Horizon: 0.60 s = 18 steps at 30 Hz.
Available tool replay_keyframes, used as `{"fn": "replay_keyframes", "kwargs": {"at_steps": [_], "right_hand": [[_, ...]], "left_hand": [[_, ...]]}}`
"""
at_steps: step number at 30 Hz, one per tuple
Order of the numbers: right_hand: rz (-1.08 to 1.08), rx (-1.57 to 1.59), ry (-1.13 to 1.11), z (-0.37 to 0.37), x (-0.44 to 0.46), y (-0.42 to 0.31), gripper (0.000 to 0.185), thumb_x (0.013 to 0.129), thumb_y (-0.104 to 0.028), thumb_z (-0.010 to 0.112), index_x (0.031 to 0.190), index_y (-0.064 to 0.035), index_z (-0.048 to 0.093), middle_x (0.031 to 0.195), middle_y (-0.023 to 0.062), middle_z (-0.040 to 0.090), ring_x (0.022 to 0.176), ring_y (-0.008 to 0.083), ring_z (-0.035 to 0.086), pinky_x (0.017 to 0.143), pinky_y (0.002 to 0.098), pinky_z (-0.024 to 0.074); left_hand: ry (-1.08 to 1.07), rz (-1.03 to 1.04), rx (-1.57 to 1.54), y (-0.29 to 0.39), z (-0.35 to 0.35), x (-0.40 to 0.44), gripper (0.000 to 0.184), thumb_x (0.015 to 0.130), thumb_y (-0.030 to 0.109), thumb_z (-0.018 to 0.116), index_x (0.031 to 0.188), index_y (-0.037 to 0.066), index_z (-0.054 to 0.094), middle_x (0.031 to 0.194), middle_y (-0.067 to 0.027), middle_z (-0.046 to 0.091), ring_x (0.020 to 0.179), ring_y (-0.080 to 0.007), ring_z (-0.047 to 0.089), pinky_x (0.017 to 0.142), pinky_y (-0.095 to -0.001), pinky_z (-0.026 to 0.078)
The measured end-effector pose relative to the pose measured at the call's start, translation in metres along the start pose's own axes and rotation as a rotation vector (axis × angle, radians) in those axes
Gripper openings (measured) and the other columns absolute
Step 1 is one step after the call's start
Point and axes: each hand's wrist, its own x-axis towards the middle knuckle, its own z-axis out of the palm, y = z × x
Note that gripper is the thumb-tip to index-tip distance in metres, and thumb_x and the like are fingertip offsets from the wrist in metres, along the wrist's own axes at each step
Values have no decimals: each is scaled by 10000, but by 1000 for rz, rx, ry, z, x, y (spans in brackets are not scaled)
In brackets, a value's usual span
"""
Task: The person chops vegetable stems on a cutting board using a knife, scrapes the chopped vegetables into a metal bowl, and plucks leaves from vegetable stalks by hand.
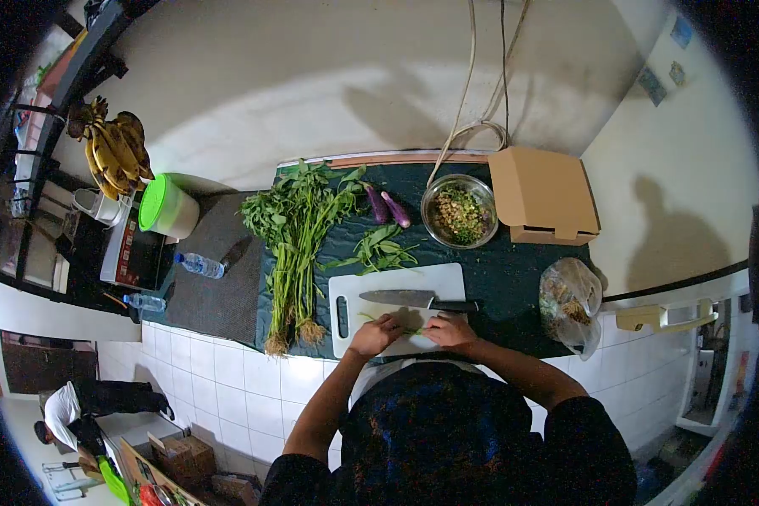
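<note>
Both hands are low over the white cutting board (396,281), near its front edge. My left hand (376,335) has its fingers closed on a thin green stem. My right hand (449,331) is closed at the other end of a green piece (414,332), to the right. Behind the hands a knife (405,298) lies flat on the board, its black handle to the right. Loose green leaves (383,248) lie just behind the board. A big bunch of leafy greens (293,253) with roots lies to the left.
Two purple eggplants (386,207), a metal bowl (459,211) of chopped food, a cardboard box (545,196) and a plastic bag (570,305) stand behind and right. Left are a bottle (200,265) and a green-lidded tub (169,207). Another person (80,409) is at far lower left.
</note>
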Motion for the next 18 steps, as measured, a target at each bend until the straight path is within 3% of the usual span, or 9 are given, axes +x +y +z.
{"fn": "replay_keyframes", "kwargs": {"at_steps": [2,5,7,13,18], "right_hand": [[-303,-246,130,-8,-2,-7,98,818,-191,659,899,-138,674,938,12,594,897,198,593,796,337,494],[-484,-512,182,-13,1,-11,109,793,-207,635,880,-155,675,922,-6,579,900,177,573,777,312,475],[-470,-554,185,-10,1,-10,124,780,-221,635,874,-149,672,926,-7,579,910,181,566,769,311,474],[-449,-622,205,1,7,-8,200,763,-258,658,900,-112,654,946,35,577,943,214,557,774,340,479],[-331,-485,138,0,8,-8,223,810,-254,651,953,-84,636,991,78,581,973,253,555,830,391,484]], "left_hand": [[9,0,23,-1,6,1,275,833,183,581,1090,122,657,1091,-54,608,1080,-261,587,724,-343,574],[-26,-8,63,1,6,1,275,831,192,581,1085,114,650,1080,-55,606,1071,-259,590,727,-339,571],[-70,-14,80,1,5,1,277,829,195,580,1083,110,647,1082,-54,605,1068,-256,591,731,-337,570],[85,22,79,10,0,3,284,818,191,576,1080,113,653,1096,-49,602,1061,-243,594,734,-335,571],[-57,32,124,10,1,8,359,820,178,577,1173,145,630,1130,-55,605,1074,-259,593,752,-327,574]]}}
